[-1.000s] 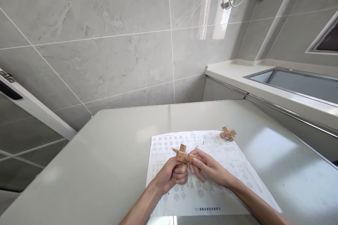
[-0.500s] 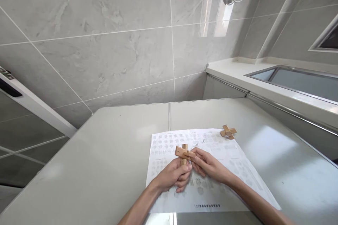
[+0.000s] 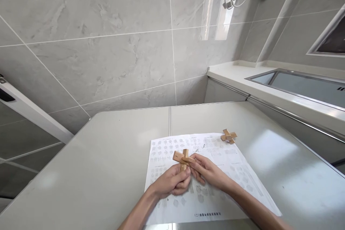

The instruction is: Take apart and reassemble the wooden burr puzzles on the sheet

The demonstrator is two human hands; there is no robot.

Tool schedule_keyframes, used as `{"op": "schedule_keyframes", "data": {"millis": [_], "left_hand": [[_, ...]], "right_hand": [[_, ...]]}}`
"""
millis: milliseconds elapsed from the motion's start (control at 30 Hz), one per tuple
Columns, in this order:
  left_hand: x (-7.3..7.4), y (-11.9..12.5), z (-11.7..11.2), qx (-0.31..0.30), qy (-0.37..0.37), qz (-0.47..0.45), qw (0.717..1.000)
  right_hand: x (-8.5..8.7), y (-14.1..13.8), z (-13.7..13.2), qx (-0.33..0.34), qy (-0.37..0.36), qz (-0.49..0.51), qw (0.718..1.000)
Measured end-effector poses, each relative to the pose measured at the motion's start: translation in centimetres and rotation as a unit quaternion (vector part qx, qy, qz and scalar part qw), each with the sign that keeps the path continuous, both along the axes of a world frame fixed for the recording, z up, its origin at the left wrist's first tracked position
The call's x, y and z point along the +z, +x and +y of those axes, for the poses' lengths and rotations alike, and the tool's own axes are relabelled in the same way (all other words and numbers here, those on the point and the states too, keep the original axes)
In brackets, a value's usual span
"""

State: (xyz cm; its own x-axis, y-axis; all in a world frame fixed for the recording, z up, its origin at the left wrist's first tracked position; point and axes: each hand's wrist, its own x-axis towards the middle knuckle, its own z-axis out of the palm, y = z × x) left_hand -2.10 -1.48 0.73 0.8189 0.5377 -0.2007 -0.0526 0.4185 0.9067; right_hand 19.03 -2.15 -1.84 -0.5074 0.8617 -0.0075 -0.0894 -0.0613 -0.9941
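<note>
Both my hands hold a small wooden cross puzzle (image 3: 182, 157) above a printed instruction sheet (image 3: 215, 194). My left hand (image 3: 171, 183) is closed round the lower end of its upright bar. My right hand (image 3: 206, 171) pinches the right end of its crossbar with the fingertips. A second assembled wooden cross puzzle (image 3: 228, 136) lies by the sheet's far right corner, away from both hands.
The sheet lies on a pale grey table (image 3: 107, 158) that meets a tiled wall (image 3: 107, 54). To the right runs a white counter (image 3: 242, 75) with a steel sink (image 3: 302, 84). A dark appliance edge (image 3: 24, 111) stands at the left.
The puzzle in my hands has been turned so its bars now form a clearer cross. My left hand's grip shifted to the lower bar. The view drifted slightly.
</note>
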Motion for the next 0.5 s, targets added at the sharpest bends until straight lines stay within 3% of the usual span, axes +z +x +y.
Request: {"op": "schedule_keyframes", "data": {"millis": [233,500], "left_hand": [[0.2,0.2,0.2,0.073,-0.065,-0.016,0.995],[-0.6,0.0,0.1,0.064,-0.061,-0.06,0.994]], "right_hand": [[-0.6,0.5,0.7,-0.086,-0.005,0.024,0.996],[-0.1,0.9,0.3,-0.027,-0.056,0.043,0.997]]}}
